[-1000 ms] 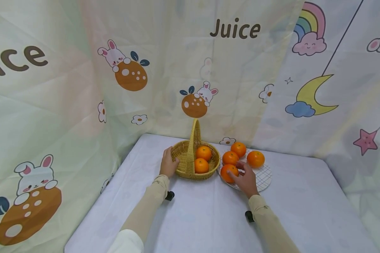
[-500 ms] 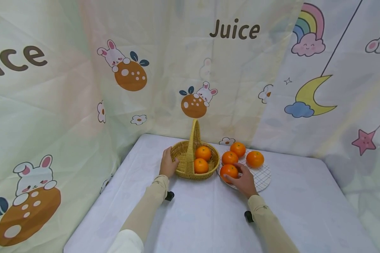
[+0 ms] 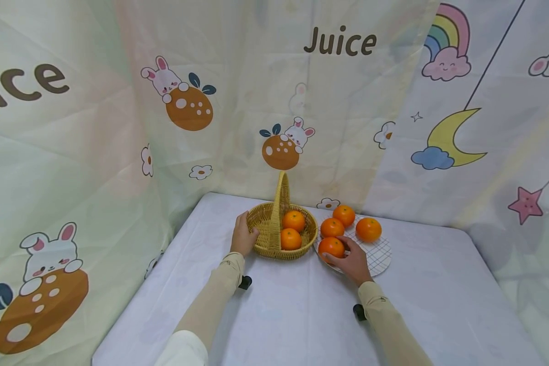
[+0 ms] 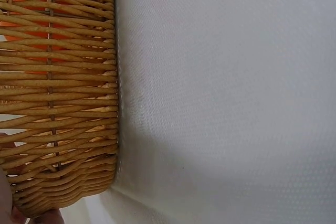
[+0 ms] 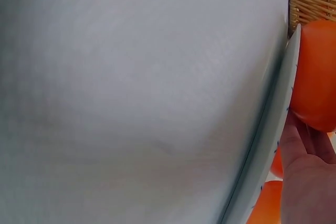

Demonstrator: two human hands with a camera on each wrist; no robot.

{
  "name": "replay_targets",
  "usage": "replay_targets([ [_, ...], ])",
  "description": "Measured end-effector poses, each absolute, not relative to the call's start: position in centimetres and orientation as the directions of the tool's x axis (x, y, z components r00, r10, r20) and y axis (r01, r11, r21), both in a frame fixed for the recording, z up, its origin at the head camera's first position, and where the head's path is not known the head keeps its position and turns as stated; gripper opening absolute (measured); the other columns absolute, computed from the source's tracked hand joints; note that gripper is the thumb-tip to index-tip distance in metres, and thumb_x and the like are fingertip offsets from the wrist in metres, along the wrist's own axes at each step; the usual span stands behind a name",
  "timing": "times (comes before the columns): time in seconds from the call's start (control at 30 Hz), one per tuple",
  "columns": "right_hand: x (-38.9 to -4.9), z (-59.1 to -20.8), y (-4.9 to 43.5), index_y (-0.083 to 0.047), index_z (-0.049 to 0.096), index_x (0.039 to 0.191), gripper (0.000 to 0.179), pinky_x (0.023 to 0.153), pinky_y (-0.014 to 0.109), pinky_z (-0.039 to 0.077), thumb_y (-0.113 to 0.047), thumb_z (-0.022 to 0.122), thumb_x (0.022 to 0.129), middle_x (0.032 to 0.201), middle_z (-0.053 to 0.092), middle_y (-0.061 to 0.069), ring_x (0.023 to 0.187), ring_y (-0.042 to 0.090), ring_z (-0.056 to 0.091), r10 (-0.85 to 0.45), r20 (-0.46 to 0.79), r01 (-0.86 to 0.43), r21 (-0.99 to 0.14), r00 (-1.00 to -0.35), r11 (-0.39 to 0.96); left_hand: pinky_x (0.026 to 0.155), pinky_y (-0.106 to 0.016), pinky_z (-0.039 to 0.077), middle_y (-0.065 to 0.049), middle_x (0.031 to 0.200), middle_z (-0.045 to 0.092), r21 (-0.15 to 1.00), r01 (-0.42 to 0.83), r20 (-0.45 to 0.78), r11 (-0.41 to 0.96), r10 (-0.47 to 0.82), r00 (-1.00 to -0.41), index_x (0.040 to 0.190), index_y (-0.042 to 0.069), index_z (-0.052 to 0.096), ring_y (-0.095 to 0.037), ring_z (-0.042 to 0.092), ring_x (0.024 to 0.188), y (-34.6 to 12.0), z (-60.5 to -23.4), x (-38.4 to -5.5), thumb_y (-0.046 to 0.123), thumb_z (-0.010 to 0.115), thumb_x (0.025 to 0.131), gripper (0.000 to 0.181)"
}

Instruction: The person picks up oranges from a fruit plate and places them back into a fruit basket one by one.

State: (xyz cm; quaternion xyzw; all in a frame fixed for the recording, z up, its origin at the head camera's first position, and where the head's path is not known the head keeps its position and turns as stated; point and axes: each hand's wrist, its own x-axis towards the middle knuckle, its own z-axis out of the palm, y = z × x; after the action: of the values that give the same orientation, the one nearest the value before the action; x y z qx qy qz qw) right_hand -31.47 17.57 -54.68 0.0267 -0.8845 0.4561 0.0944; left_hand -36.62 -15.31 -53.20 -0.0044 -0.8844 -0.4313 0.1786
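Left hand (image 3: 244, 237) grips two-orange basket (image 3: 284, 254), right hand (image 3: 355, 262) one orange (image 3: 330, 246) on plate (image 3: 380, 260) of four.

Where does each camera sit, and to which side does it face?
Head: on the person's head, forward and down to the wicker basket and checked plate; left hand, right hand and sleeves show.
Left wrist: on that wrist, toward the basket's side and white tablecloth; part of the left hand shows.
Right wrist: on that wrist, across the tablecloth toward the plate's edge; right hand shows.
Shared by head and right wrist: the front orange.
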Motion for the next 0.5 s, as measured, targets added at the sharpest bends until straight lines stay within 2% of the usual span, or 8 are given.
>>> replay_targets([
  [0.23,-31.68,-55.09,17.69,-0.017,0.046,0.120,0.070,0.083,0.041,0.044,-0.051,0.070,0.063,0.114,0.050,0.000,0.101,0.020,0.045,0.029,0.228,-0.173,-0.807,-0.973,0.564,0.098,-0.040,0.032,-0.010,0.132,0.031,0.757,0.161,0.322,0.633,-0.149,-0.935,0.134,0.004,0.028,-0.026,0.034,0.120,-15.47,-53.43,-36.76,0.006,0.054,0.079,0.060],
  [0.5,-32.00,-55.33,17.63,-0.022,0.047,0.119,0.068,0.078,0.036,0.047,-0.051,0.070,0.062,0.112,0.049,-0.007,0.099,0.014,0.045,0.075,0.297,-0.206,-0.802,-0.952,0.560,0.098,-0.041,0.031,-0.012,0.132,0.031,0.758,0.155,0.312,0.633,-0.143,-0.939,0.134,0.005,0.028,-0.027,0.034,0.120,-15.53,-53.50,-37.00,0.007,0.054,0.079,0.061],
])
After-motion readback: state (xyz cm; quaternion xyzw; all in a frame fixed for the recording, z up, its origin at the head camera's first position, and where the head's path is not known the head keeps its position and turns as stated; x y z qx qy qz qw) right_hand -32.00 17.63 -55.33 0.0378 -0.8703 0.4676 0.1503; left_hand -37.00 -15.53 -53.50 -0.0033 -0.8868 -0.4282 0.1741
